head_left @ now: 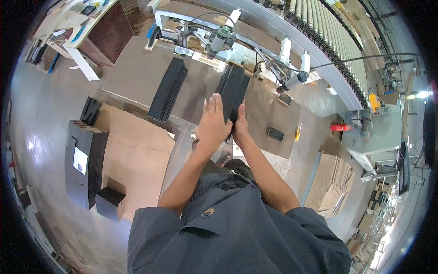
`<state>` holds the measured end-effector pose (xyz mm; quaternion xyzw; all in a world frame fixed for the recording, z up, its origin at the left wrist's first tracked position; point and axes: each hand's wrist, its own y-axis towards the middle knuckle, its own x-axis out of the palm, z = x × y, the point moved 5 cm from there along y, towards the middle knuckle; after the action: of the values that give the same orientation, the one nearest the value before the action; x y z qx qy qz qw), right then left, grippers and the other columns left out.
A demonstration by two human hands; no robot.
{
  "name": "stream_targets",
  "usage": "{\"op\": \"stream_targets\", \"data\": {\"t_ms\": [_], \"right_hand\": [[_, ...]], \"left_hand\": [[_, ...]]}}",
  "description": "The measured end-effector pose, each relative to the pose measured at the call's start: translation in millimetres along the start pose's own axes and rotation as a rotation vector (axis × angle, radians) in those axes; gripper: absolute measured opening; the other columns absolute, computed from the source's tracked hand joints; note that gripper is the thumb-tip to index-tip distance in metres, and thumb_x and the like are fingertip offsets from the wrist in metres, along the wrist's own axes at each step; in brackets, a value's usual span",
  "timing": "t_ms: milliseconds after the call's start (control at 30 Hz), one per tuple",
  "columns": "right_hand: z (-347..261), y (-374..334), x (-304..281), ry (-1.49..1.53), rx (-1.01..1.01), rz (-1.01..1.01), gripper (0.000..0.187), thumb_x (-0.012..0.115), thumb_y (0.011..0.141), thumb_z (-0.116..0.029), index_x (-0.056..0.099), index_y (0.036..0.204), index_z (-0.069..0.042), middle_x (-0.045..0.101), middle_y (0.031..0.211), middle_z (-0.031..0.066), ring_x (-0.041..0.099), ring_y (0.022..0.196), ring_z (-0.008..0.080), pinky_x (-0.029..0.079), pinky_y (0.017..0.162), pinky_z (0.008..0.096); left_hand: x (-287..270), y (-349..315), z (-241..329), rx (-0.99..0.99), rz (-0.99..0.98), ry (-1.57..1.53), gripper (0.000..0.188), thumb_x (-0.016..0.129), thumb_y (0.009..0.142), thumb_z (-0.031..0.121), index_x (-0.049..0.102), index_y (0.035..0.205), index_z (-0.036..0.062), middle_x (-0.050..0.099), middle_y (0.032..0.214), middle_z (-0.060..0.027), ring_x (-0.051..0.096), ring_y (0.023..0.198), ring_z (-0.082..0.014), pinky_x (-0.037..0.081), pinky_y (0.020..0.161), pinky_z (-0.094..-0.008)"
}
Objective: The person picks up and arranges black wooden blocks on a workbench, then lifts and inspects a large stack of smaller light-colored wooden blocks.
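Note:
My left hand (212, 121) lies flat with its fingers stretched out along the left, near part of a stack of black strips (238, 84). On the stack's near right side is my right hand (241, 125), seen edge-on, fingers pointing away from me. The stack's near end sits between the two hands. Neither hand wraps round it. Further left on the brown tabletop (196, 91), a second stack of black strips (168, 90) lies slanted. To the right are two small dark blocks (275, 133), one farther back than the other.
White-and-grey cylinder devices (221, 37) on metal arms stand along the table's far edge. Behind runs a roller conveyor (315, 23). At left, a cardboard sheet (137, 150) sits beside a dark stack of flat pieces (84, 162). Flattened cardboard (328, 180) and a red extinguisher (340, 127) are at right.

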<state>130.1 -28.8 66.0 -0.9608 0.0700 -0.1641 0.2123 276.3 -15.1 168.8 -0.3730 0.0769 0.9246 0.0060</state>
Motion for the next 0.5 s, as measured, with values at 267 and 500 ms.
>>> {"op": "stream_targets", "data": {"t_ms": [267,500], "right_hand": [[-33.4,-21.4,10.9,0.154,0.042,-0.136,0.08,0.038,0.111,-0.072,0.046,0.164,-0.012,0.057,0.159,0.0099,0.057,0.142,0.0279,0.045,0.121,0.0449],[-24.8,-8.4,-0.7,0.087,0.12,0.044,0.063,0.055,0.114,-0.048,0.041,0.166,-0.015,0.059,0.153,0.0091,0.059,0.136,0.0267,0.048,0.116,0.0444]], "left_hand": [[34.2,-6.2,18.5,0.029,-0.025,0.159,0.087,0.07,0.097,0.035,0.035,0.164,-0.0099,0.034,0.171,-0.0335,0.023,0.163,-0.0483,0.009,0.136,-0.0607],[24.8,6.8,-28.0,-0.056,0.137,0.022,0.088,0.066,0.102,0.047,0.038,0.162,-0.011,0.039,0.169,-0.0327,0.028,0.161,-0.05,0.016,0.135,-0.0576]]}}
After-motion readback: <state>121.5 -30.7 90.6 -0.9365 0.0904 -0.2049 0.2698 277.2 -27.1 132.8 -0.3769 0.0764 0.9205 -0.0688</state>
